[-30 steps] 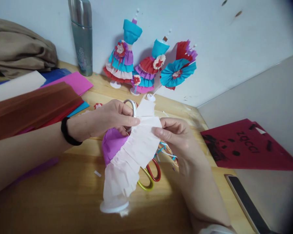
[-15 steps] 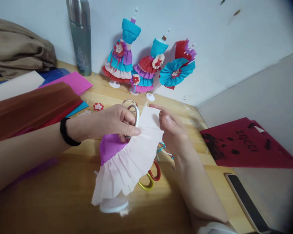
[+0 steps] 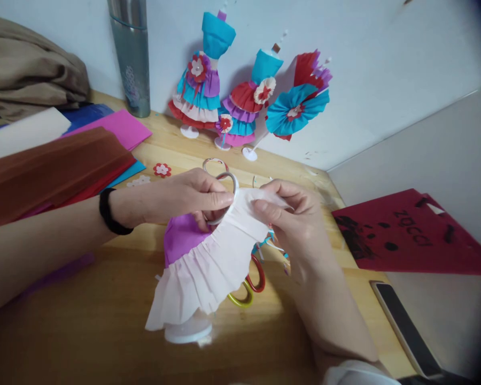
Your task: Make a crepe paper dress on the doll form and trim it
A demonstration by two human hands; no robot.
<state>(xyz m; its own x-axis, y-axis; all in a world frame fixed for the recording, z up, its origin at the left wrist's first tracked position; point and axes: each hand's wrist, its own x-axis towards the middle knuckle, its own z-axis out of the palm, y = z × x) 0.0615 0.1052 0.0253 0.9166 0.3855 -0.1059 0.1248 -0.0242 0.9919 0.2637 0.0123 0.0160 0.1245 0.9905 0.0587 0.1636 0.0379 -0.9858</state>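
My left hand is closed, its thumb pressing the gathered top edge of a white pleated paper strip against a white ring. The free end of that strip is pinched between the thumb and fingers of my right hand. Below my left hand shows purple paper, partly covered by the pleats. Under the strip's lower edge is a round white stand base. Scissors with a red and a yellow handle loop lie partly hidden beneath the strip.
Several paper dresses on small stands are at the back by the wall, near a steel flask. Coloured paper sheets and brown cloth lie left. A red bag and a phone are at right.
My right hand has moved from beside the strip to pinching its free end, which is now drawn out to the right. My left thumb has shifted slightly up along the ring.
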